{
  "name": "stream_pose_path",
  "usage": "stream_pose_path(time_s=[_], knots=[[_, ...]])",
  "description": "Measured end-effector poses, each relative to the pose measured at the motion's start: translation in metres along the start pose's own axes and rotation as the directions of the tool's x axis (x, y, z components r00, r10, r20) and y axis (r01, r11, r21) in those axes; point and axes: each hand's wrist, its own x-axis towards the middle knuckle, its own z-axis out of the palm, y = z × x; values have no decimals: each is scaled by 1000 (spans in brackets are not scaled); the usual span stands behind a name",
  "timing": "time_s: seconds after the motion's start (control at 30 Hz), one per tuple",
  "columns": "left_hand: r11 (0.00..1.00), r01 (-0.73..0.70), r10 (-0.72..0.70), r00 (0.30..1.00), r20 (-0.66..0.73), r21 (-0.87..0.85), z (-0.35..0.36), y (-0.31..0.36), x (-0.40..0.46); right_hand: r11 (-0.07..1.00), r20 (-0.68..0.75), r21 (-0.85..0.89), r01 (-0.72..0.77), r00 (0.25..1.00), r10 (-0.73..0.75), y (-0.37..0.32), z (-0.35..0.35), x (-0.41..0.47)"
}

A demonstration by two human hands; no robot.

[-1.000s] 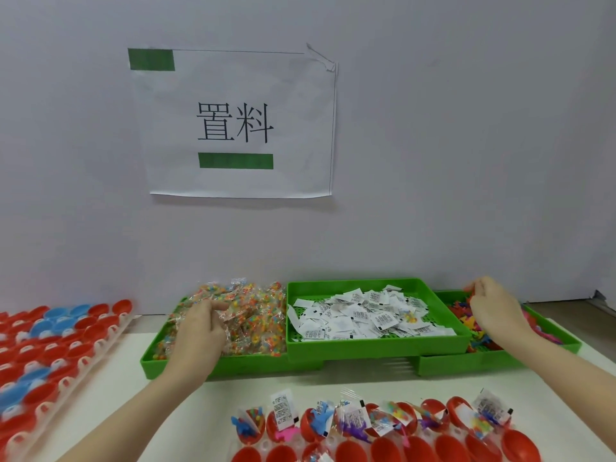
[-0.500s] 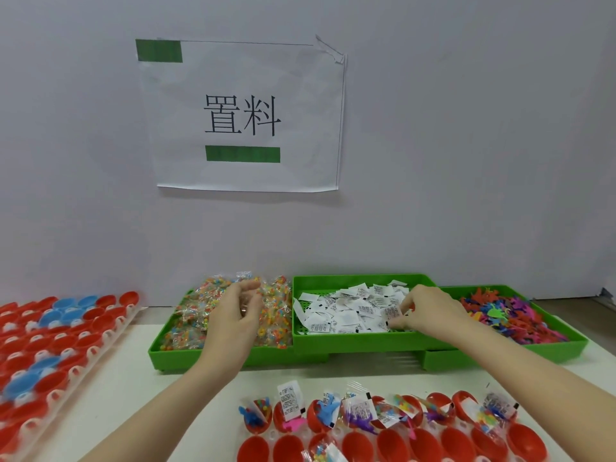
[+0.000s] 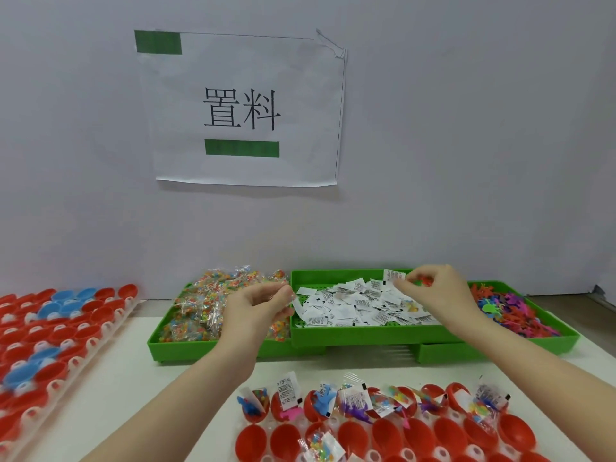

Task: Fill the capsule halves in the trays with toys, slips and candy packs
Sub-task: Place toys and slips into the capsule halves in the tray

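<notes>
we see the left hand [image 3: 256, 305] pinching a clear candy pack [image 3: 289, 296] above the green bin of candy packs [image 3: 213, 311] at 10 o'clock. the right hand [image 3: 433, 291] pinches a white slip [image 3: 393, 275], with an orange toy [image 3: 425, 281] tucked in its fingers, over the slip bin [image 3: 353, 303] at 12 o'clock. red capsule halves [image 3: 383, 425] sit at 6 o'clock, the far row filled.

Single head-worn view (no second camera), facing forward and slightly down, close over the table [image 3: 110, 388] toward the wall [image 3: 466, 128].
</notes>
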Motion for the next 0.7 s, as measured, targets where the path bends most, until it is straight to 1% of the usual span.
stream_pose_path(time_s=[0.07, 0.13, 0.17, 0.23, 0.3, 0.37, 0.4, 0.47, 0.5, 0.53, 0.63, 0.7], knots=[[1000, 24, -24, 999, 40, -1, 6, 2, -2, 961, 43, 269, -68, 997, 58, -12, -4, -4], [998, 61, -60, 993, 103, -9, 14, 7, -6, 874, 156, 457, -167, 982, 106, -27, -10, -12], [997, 72, -70, 987, 142, -7, 18, 11, -9, 831, 231, 515, -209, 968, 100, -34, -13, -18], [999, 46, -47, 974, 223, 7, 26, 19, -19, 787, 355, 569, -238, 934, 26, -48, -19, -30], [1000, -17, 10, 952, 305, 22, 32, 27, -32, 787, 417, 578, -214, 907, -60, -62, -24, -44], [999, -54, 53, 931, 362, -7, 37, 33, -48, 803, 416, 570, -175, 904, -99, -72, -29, -56], [998, -45, 59, 925, 376, -45, 38, 36, -55, 812, 387, 565, -148, 916, -102, -74, -32, -60], [989, 36, 25, 918, 395, -146, 39, 41, -68, 837, 305, 542, -80, 947, -106, -75, -39, -68], [982, 64, 15, 912, 410, -178, 39, 43, -74, 857, 270, 514, -42, 956, -115, -76, -42, -71], [984, 52, 23, 909, 417, -168, 39, 44, -80, 877, 245, 480, -5, 961, -128, -76, -46, -74], [993, -111, 120, 920, 372, -48, 43, 44, -97, 902, 194, 427, 70, 967, -167, -81, -55, -88], [988, -145, 154, 931, 332, -51, 46, 44, -106, 907, 164, 410, 99, 970, -180, -84, -63, -99]])
